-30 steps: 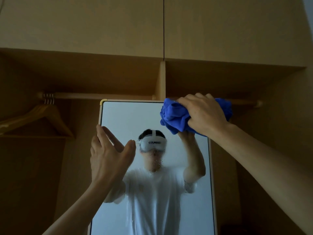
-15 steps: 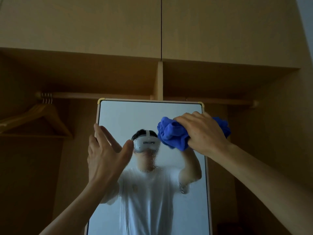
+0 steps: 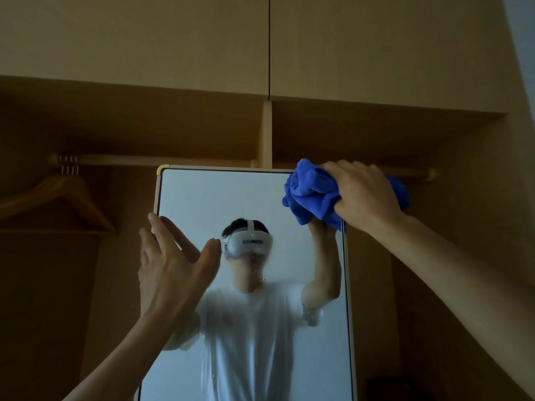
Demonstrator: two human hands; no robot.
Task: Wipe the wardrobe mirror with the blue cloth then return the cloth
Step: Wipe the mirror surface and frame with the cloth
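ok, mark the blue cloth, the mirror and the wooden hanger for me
blue cloth [image 3: 311, 195]: head view, bunched folds on its left side.
mirror [image 3: 202, 198]: head view, bare glass near the top left corner.
wooden hanger [image 3: 65, 188]: head view, body just under the hook.

Bare left forearm [image 3: 127, 366] at 7 o'clock, bare right forearm [image 3: 463, 285] at 4. Reflected: white T-shirt [image 3: 246, 342], probably short-sleeved; white headset [image 3: 249, 241], top strap.

Top-right corner of mirror [image 3: 202, 204] hidden behind blue cloth [image 3: 311, 195]; bottom cropped
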